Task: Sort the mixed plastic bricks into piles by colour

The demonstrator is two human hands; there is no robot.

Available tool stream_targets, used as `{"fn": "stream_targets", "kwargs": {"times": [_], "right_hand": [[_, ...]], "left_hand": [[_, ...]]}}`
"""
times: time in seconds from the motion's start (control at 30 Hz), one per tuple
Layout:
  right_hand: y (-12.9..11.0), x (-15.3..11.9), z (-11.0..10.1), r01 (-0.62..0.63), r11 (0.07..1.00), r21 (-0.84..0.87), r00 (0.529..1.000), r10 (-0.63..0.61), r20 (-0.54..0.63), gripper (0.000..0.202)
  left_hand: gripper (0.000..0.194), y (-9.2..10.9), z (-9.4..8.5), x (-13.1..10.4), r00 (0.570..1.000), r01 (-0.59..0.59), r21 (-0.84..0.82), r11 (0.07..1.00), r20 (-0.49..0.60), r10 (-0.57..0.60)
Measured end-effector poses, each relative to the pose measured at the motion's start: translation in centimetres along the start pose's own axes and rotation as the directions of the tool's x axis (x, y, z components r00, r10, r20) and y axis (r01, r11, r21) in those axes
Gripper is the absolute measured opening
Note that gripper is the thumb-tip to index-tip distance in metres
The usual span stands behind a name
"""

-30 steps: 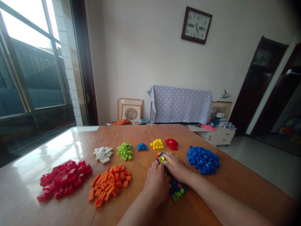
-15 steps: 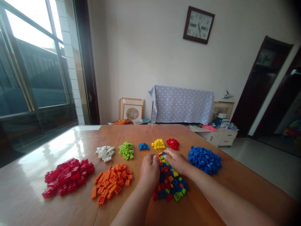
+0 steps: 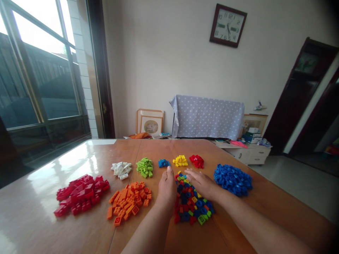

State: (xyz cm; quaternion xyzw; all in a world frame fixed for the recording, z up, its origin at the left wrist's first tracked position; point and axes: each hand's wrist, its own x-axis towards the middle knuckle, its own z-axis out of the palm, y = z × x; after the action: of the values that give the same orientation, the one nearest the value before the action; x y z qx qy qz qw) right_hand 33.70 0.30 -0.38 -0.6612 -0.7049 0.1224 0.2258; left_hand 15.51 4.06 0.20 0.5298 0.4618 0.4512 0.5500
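Note:
A mixed pile of toy building bricks in red, blue, green, yellow and orange lies on the brown table. Along its left edge, my left hand stands on its side with the thumb up and the palm turned toward the bricks. My right hand reaches over the pile's far right part, fingers stretched out. Neither hand visibly holds a brick, though the left fingertips are partly hidden. Beyond the hands sit small heaps of blue bricks, yellow bricks and red bricks.
Orange bricks and a larger heap of red bricks lie to the left. Farther back are white bricks and green bricks. Blue pieces are heaped at the right near the table edge.
My left hand has opened slightly, its thumb now raised. My right hand stays over the pile with little movement. The view has shifted slightly; the sorted heaps look unchanged.

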Motion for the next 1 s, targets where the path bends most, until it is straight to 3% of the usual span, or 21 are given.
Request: {"fn": "stream_targets", "kwargs": {"times": [0.13,0.3,0.4,0.53,0.7,0.9,1.0], "right_hand": [[1.7,-1.2,0.4,-0.027,0.999,-0.028,0.999,0.027,0.024,0.057],[4.2,-1.6,-0.9,-0.026,0.98,0.197,0.976,0.067,-0.205,0.053],[5.2,-2.0,-1.9,-0.062,0.967,0.248,0.951,0.132,-0.28,0.041],[5.7,-2.7,-1.7,-0.121,0.964,0.238,0.96,0.175,-0.22,0.026],[5.4,-3.1,-0.7,-0.108,0.976,0.187,0.988,0.127,-0.092,0.016],[5.1,-2.8,-0.7,-0.15,0.971,0.187,0.966,0.184,-0.183,0.02],[4.8,-2.5,-0.6,-0.109,0.987,0.121,0.972,0.131,-0.195,0.025]], "left_hand": [[0.066,0.8,0.1,-0.7,0.997,0.037,0.019,0.999,0.066,-0.038],[0.071,0.9,0.1,-0.9,0.994,0.069,0.025,0.997,0.079,-0.071],[0.069,0.7,0.0,-0.8,0.996,0.052,0.027,0.998,0.077,-0.054],[0.068,0.8,0.1,-0.9,0.995,0.056,0.034,0.998,0.076,-0.058],[0.07,0.8,0.2,-1.0,0.993,0.071,0.045,0.996,0.096,-0.075],[0.066,1.0,0.3,-1.1,0.991,0.098,0.008,0.995,0.088,-0.099],[0.063,0.9,0.3,-0.9,0.994,0.087,-0.029,0.996,0.069,-0.085]]}}
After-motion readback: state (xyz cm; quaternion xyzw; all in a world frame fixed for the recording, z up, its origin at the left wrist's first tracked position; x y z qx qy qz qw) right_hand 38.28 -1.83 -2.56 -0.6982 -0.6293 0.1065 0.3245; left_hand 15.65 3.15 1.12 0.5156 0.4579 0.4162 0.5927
